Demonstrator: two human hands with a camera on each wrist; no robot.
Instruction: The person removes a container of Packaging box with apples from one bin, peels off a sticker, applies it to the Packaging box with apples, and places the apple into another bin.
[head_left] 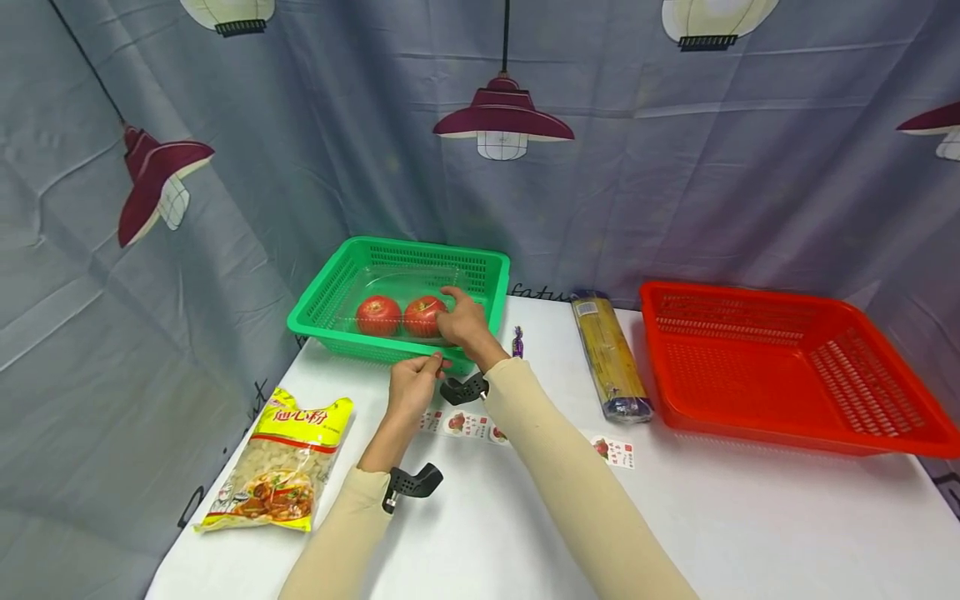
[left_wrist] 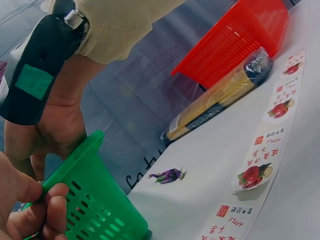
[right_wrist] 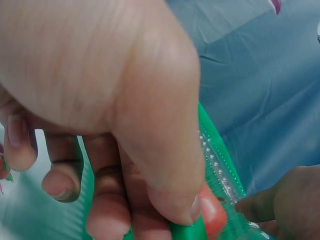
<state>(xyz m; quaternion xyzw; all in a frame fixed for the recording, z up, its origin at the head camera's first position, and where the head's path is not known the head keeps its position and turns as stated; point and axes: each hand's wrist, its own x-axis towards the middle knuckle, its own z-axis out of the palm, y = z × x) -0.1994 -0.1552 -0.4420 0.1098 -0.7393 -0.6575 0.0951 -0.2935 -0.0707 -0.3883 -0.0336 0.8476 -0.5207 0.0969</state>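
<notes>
A green basket (head_left: pixel 318 321) stands at the back left. In it is a clear plastic box (head_left: pixel 408 275) with red apples (head_left: pixel 378 316). My left hand (head_left: pixel 411 387) pinches the basket's front rim near its right corner. In the left wrist view the thumb and curled fingers (left_wrist: pixel 56 210) of that hand close round the green rim. My right hand (head_left: pixel 467 323) reaches down into the basket and holds the right end of the box, beside an apple. The right wrist view has my left thumb large over the rim, while my right hand (right_wrist: pixel 295 202) touches the box's edge at the right.
A purple-wrapped candy (head_left: pixel 517 342) lies right of the green basket, then a pack of yellow noodles (head_left: pixel 611 354) and a red basket (head_left: pixel 772 367). A strip of apple stickers (head_left: pixel 457 422) lies under my right forearm. Front left is a yellow food bag (head_left: pixel 281 462). A printed curtain hangs behind.
</notes>
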